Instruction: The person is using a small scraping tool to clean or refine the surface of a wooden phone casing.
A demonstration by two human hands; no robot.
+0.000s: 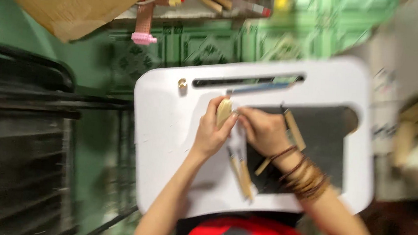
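both hands meet over a small pale piece on the white lap desk

the left hand pinches a pale yellowish piece at the desk's centre, fingers clamped on it. the right hand presses in from 3 o'clock, fingertips touching the piece; its grip is too blurred to tell. a dark mat lies at 3 o'clock, wooden-handled tools at 6 o'clock, brown bracelets ring the right wrist.
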